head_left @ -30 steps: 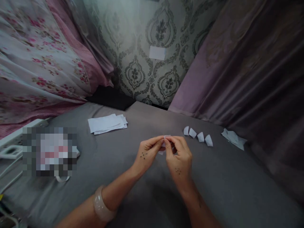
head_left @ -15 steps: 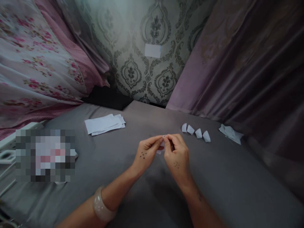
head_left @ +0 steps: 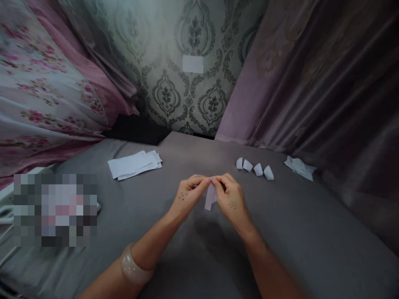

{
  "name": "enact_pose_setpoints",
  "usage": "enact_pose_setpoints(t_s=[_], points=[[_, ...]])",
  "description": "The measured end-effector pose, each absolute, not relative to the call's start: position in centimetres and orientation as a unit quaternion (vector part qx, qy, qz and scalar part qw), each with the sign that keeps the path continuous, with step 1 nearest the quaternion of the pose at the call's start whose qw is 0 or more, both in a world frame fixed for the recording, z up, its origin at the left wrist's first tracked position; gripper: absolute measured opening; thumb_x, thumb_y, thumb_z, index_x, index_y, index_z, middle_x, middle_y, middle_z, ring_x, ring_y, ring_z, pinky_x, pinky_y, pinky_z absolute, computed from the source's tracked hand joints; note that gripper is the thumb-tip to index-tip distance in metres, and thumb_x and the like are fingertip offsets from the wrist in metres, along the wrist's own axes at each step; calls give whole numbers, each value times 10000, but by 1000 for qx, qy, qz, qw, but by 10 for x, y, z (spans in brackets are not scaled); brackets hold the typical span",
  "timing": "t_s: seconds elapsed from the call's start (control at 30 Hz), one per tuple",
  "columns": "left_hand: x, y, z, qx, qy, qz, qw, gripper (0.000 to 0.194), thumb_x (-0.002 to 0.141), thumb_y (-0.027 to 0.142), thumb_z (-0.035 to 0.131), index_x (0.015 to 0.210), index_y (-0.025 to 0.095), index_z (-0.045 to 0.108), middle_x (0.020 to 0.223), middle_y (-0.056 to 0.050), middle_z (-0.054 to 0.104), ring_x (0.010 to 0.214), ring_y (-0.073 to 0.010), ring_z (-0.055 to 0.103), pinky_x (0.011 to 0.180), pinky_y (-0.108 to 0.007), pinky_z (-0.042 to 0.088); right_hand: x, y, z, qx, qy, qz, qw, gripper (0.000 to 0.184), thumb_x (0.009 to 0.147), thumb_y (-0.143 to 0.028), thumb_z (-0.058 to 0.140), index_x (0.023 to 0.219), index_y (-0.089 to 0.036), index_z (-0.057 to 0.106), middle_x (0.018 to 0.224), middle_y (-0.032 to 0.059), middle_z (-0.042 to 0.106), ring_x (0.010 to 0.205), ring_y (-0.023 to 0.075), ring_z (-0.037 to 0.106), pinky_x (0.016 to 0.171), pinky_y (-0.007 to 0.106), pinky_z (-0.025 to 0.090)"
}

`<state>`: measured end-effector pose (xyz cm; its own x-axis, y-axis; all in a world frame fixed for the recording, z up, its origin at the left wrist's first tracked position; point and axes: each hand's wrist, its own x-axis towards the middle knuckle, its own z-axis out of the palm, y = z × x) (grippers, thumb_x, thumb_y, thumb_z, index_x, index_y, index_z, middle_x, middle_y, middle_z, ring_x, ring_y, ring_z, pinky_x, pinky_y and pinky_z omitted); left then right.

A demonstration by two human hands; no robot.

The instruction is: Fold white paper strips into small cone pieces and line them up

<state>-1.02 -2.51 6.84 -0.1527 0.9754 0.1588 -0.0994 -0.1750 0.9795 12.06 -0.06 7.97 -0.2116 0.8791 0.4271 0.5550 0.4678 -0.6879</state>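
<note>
A white paper strip [head_left: 209, 198] hangs between my two hands, its top end pinched and its lower part dangling above the grey sheet. My left hand [head_left: 190, 194] grips the top of the strip between thumb and forefinger. Close against it, my right hand [head_left: 230, 195] pinches the same spot from the other side. Fingers cover the upper part of the strip, so its fold there is hidden. Beyond my right hand, several small folded white paper pieces [head_left: 258, 169] stand in a row. Behind my left hand lies a stack of white paper strips [head_left: 134, 163].
Crumpled paper scraps [head_left: 301, 167] lie at the far right of the grey sheet [head_left: 187, 153]. A black cloth [head_left: 137, 129] is at the back left, near a floral curtain [head_left: 56, 83]. Purple curtains [head_left: 299, 74] hang on the right. A blurred-out patch [head_left: 56, 209] covers something at left.
More of the paper strip now shows hanging below my fingers. My hands have moved slightly apart while still pinching it. The view has shifted a little.
</note>
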Motion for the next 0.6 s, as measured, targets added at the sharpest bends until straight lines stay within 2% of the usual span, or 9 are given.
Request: enact_pose_setpoints(t_s=[0.13, 0.27, 0.4, 0.6], points=[[-10, -23, 64, 469, 477, 608, 427, 195, 793, 321, 647, 700, 182, 747, 752, -39, 670, 734, -139, 578, 669, -239, 433, 121, -1, 79, -468, -753, 228, 401, 206, 883, -235, 487, 786, -188, 662, 772, 36, 617, 727, 159, 584, 676, 282, 431], [-8, -20, 55, 471, 484, 630, 383, 162, 781, 292, 652, 700, 187, 745, 757, -33, 666, 753, -145, 586, 686, -246, 428, 118, -2, 78, -466, -731, 284, 411, 205, 864, -263, 516, 794, -174, 688, 772, 47, 631, 731, 158, 593, 668, 274, 443], [-9, -18, 52, 459, 478, 647, 377, 146, 780, 286, 648, 726, 196, 749, 778, -29, 672, 773, -147, 595, 709, -251, 432, 114, 0, 75, -469, -700, 331, 424, 202, 799, -324, 592, 759, -162, 705, 723, 44, 629, 631, 143, 567, 591, 265, 430], [-9, -19, 58, 426, 465, 658, 412, 155, 776, 292, 652, 718, 181, 744, 771, -20, 649, 767, -135, 559, 710, -239, 410, 117, 0, 83, -475, -606, 502, 393, 256, 730, -416, 655, 653, -172, 664, 602, -5, 611, 559, 115, 524, 555, 247, 411]])
